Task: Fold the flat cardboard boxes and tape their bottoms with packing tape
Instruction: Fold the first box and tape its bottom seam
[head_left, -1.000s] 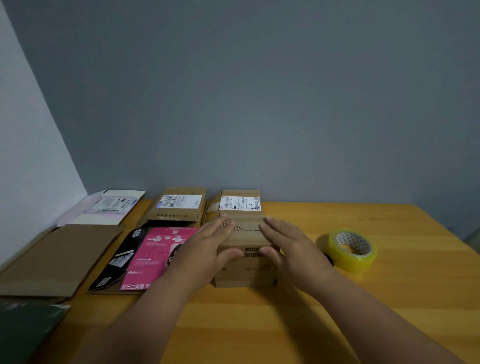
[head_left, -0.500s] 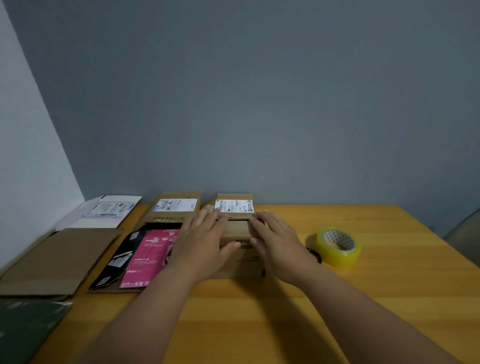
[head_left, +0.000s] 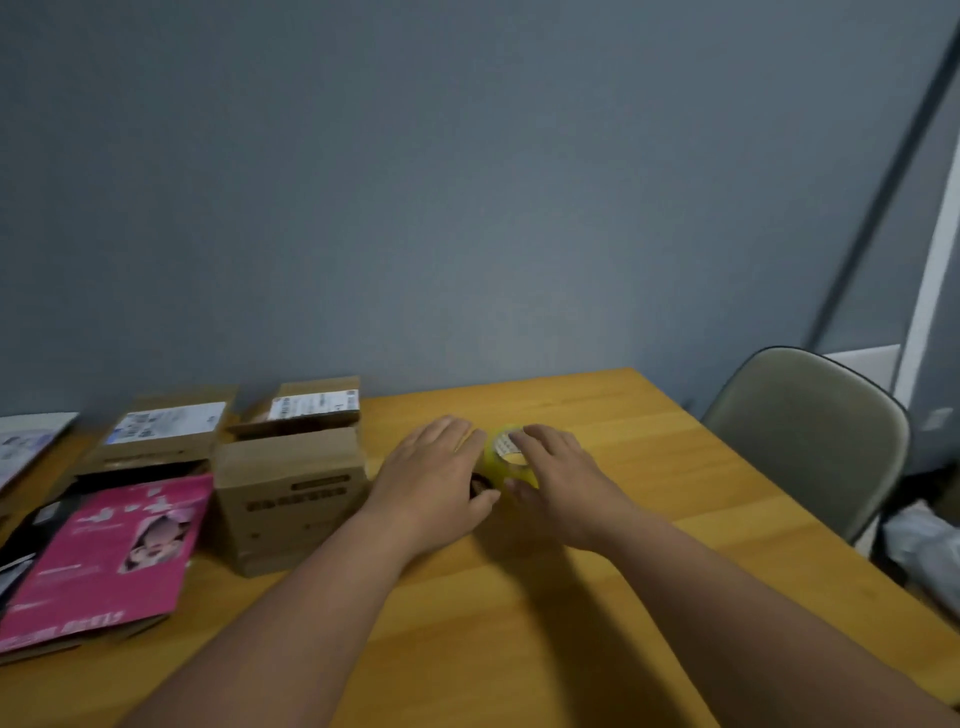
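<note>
A small folded brown cardboard box (head_left: 291, 493) stands on the wooden table (head_left: 597, 597), its top flaps lying loosely shut. To its right sits the yellow packing tape roll (head_left: 503, 460). My left hand (head_left: 436, 478) lies flat against the roll's left side, fingers straight. My right hand (head_left: 563, 475) reaches over the roll's right rim, with its thumb on the near side. A small dark thing (head_left: 477, 486) shows under my left thumb. Both hands are off the box.
Flat boxes lie at the left: a pink printed one (head_left: 104, 556) and a labelled brown one (head_left: 166, 426), with another labelled box (head_left: 314, 408) behind the folded one. A grey chair (head_left: 810, 431) stands past the table's right edge.
Both hands left the folded box and moved right to the tape roll. The camera swung right, bringing the chair into view.
</note>
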